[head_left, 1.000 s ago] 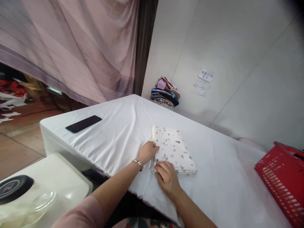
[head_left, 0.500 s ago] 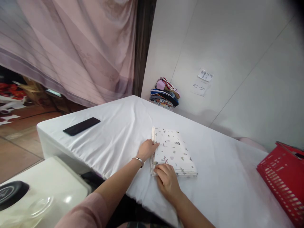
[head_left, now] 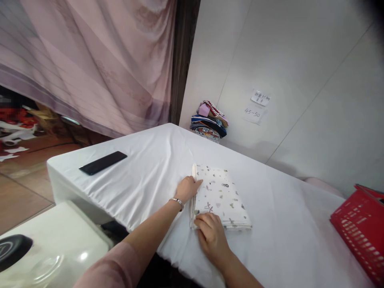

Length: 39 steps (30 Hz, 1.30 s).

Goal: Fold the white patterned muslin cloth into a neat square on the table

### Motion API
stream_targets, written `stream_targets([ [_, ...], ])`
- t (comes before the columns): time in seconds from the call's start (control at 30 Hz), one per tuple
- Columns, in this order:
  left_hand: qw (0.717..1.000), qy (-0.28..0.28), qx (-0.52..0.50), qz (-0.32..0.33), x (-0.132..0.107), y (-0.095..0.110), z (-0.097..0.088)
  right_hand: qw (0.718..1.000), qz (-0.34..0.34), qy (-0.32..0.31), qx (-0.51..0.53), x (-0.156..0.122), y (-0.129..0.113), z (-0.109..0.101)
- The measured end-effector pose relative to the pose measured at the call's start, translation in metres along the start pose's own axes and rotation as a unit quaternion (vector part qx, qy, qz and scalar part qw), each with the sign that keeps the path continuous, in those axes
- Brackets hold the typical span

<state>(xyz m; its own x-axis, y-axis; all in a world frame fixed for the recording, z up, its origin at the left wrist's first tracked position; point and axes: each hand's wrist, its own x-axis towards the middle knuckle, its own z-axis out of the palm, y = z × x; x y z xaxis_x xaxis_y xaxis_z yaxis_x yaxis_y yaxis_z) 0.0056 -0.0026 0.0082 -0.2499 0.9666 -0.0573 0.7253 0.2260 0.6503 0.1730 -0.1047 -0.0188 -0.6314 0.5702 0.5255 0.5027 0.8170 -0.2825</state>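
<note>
A folded white cloth with small printed shapes lies flat on the white-covered table. My left hand, with a bracelet on the wrist, presses against the cloth's left folded edge, its fingers curled onto it. My right hand lies on the cloth's near left corner with the fingers bent down onto the fabric. Both hands touch the cloth and neither lifts it.
A black phone lies near the table's left edge. A stack of folded coloured clothes sits at the far corner by the wall. A red plastic basket stands at the right. A white appliance is at the lower left.
The hands have stayed on the cloth's left edge and near corner. The view has shifted slightly; nothing on the table moved.
</note>
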Motion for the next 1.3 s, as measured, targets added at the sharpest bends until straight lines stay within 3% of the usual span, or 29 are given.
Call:
stream_targets([
  [0.27,1.0,-0.003,0.015,-0.011,0.005,0.0,0.0,1.0,0.006,0.008,0.006,-0.001,-0.001,0.001],
  [1.3,0.998,0.006,0.053,-0.033,0.062,0.001,0.0,0.999,0.008,0.001,0.04,0.002,0.002,0.005],
])
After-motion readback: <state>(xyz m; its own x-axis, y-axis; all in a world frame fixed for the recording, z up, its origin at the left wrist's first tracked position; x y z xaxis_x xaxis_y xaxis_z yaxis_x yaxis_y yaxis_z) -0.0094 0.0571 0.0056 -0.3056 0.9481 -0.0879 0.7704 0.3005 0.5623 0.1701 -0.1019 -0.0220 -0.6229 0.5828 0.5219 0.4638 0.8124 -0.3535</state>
